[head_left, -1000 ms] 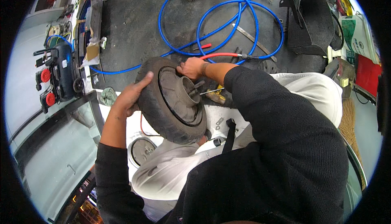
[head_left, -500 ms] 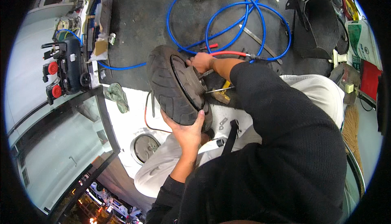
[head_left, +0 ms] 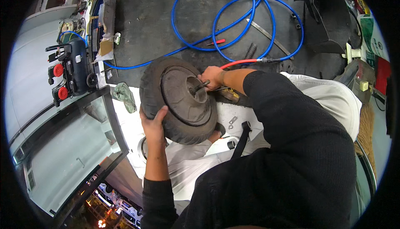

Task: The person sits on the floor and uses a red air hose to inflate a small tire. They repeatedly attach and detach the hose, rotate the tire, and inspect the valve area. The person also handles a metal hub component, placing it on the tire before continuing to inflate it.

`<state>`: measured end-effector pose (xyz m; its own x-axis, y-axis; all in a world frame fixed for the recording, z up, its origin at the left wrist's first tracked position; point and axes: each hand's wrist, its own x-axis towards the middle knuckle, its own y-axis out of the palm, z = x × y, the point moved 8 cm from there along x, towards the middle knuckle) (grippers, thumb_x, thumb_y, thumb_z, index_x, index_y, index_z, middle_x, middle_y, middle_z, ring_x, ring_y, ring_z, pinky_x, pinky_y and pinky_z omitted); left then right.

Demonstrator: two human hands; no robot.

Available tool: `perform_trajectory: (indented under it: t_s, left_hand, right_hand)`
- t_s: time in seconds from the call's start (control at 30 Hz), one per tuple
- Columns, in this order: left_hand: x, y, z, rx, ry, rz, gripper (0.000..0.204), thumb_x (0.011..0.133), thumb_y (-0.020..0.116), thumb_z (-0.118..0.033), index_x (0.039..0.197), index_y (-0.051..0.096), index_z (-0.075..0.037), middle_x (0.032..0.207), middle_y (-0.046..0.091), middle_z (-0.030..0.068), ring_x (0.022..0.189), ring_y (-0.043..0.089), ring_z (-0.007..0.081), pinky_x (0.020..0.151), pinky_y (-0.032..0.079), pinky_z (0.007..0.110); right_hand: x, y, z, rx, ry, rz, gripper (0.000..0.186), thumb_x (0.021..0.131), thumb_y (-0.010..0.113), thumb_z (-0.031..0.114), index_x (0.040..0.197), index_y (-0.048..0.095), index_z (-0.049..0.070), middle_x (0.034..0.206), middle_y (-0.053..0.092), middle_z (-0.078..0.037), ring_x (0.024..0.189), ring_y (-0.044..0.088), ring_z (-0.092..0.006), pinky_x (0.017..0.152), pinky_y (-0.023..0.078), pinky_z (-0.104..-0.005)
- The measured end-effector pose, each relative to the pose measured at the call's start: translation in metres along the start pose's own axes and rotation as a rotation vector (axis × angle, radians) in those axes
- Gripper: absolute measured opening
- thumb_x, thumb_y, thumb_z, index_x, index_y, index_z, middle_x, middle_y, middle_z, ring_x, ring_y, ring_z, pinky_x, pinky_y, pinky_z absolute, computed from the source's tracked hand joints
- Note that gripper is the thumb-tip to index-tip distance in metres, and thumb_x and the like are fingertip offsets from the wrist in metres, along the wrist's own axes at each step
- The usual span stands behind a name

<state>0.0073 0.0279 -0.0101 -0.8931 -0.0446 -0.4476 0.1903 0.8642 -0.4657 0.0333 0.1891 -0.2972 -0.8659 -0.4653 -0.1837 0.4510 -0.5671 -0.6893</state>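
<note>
Floor: dark work floor [head_left: 141, 25] fills the far side, a white patch nearer the person.
Blue hose [head_left: 125, 68]: loops across the far floor, one end running left.
Black tank unit [head_left: 78, 68]: far left, two red round parts.
Black case [head_left: 327, 27]: far right, strap-like handle.
Wheel [head_left: 187, 93]: center, in front of the lap, tilted, hub facing up and right, between the hands.
Broom [head_left: 366, 125]: right edge, straw bristles.
Hands: apart, both at the wheel. Left hand [head_left: 154, 125] clamped on the tire's near left, thumb on sidewall. Right hand [head_left: 212, 77] curled at the hub's far right by the axle; exact grip hidden.
Red hose [head_left: 239, 63]: joins the blue one, runs to the right hand.
Metal bar [head_left: 266, 33]: flat, on the floor, crossing under the loops.
Green cloth [head_left: 124, 97]: left of wheel.
Yellow tool [head_left: 230, 94]: right of wheel, partly covered.
Red-handled tool [head_left: 219, 42]: far of the right hand.
</note>
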Motion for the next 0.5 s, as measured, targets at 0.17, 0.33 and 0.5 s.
perform_trajectory:
  t_s: [0.17, 0.33, 0.5]
  left_hand:
    - [0.0, -0.023, 0.022, -0.092, 0.04, -0.174, 0.076, 0.096, 0.083, -0.032, 0.151, 0.048, 0.008, 0.141, 0.063, 0.0174, 0.123, 0.062, 0.0283, 0.109, 0.046, 0.037]
    - [0.015, -0.029, 0.014, 0.062, 0.069, -0.214, 0.08, 0.105, 0.063, -0.058, 0.147, 0.053, 0.01, 0.137, 0.065, 0.0215, 0.121, 0.063, 0.0288, 0.108, 0.047, 0.037]
    - [0.036, -0.019, 0.0, 0.239, 0.151, -0.196, 0.082, 0.107, 0.059, -0.059, 0.145, 0.054, 0.013, 0.137, 0.065, 0.0258, 0.122, 0.063, 0.0347, 0.11, 0.046, 0.04]
  right_hand:
    - [0.006, 0.004, 0.009, -0.009, 0.036, 0.037, 0.052, 0.09, 0.067, 0.052, 0.107, 0.06, 0.003, 0.081, 0.073, -0.021, 0.081, 0.072, -0.0463, 0.071, 0.058, -0.0569]
    - [0.007, 0.005, 0.009, 0.01, 0.068, 0.016, 0.054, 0.092, 0.065, 0.05, 0.11, 0.06, -0.001, 0.081, 0.074, -0.021, 0.081, 0.073, -0.0453, 0.071, 0.059, -0.0557]
    - [0.011, 0.006, 0.006, -0.059, 0.065, 0.074, 0.052, 0.096, 0.059, 0.041, 0.118, 0.061, -0.006, 0.083, 0.075, -0.022, 0.08, 0.074, -0.0446, 0.071, 0.059, -0.0556]
